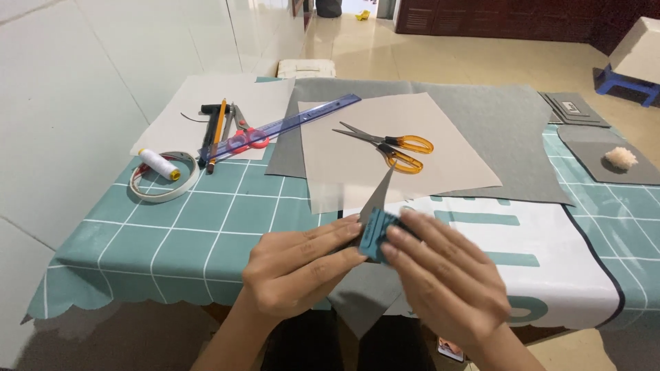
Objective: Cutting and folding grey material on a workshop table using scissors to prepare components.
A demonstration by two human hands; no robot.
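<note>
Spread widest: table (172, 233) under a teal checked cloth, pushed close to a pale wall on the left. Laid flat over the far half, a big grey felt (495, 130), kept smooth and unfolded, likely so it can be marked and cut. On top of that, a translucent sheet (357, 172), pinned only by orange scissors (395, 148) lying with blades parted. Under the near right, a white sheet with teal bars (550, 275), hanging over the edge. Off to the right, darker grey pieces (598, 137) and a tuft of stuffing (621, 159), well apart from the hands.

Parked out of the way at far left: white paper (206, 103), blue ruler (289, 124) laid slantwise across it, red scissors (244, 137), a pencil (218, 130), a tape roll (165, 182) with a thread spool (159, 165) resting on its rim.

Nearest and smallest: a teal felt bit (375, 233) at the table's near edge, held up off the cloth. Left hand (295, 268) pinching it from the left, fingers closed on it; right hand (440, 282) gripping from the right, fingertips pressed on its face, slightly blurred. Beneath the grip, a pointed grey scrap (377, 199) poking up and trailing down past the edge. Nothing between hands and tools but open cloth.
</note>
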